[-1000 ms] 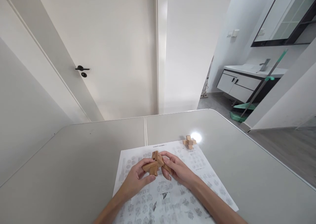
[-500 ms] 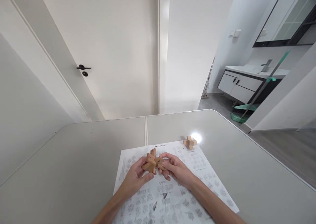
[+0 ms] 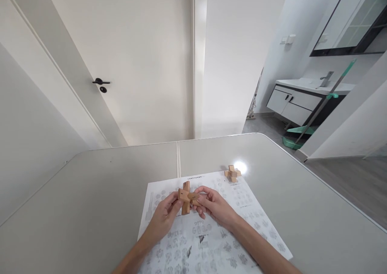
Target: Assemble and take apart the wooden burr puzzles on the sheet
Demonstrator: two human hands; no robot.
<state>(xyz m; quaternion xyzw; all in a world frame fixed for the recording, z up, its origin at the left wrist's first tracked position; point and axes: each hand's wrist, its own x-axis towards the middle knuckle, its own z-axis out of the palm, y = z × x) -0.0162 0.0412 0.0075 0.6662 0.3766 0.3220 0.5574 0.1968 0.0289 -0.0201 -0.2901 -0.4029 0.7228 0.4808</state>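
Observation:
Between my two hands is a wooden burr puzzle of crossed brown bars, with small dark marks on some bar faces. My left hand pinches the left end of a bar between thumb and fingers. From the right, my right hand grips the opposite end, its fingertips partly hidden behind the wood. The puzzle is held above a white printed sheet covered with rows of small grey figures.
A second, smaller wooden burr puzzle rests at the sheet's far right corner. The grey table has a seam across it and a raised edge. Beyond stand a door, a washbasin cabinet and a green dustpan.
The puzzle has turned between my hands, so one bar now stands more upright. My left thumb has moved up from below onto the bar's left end.

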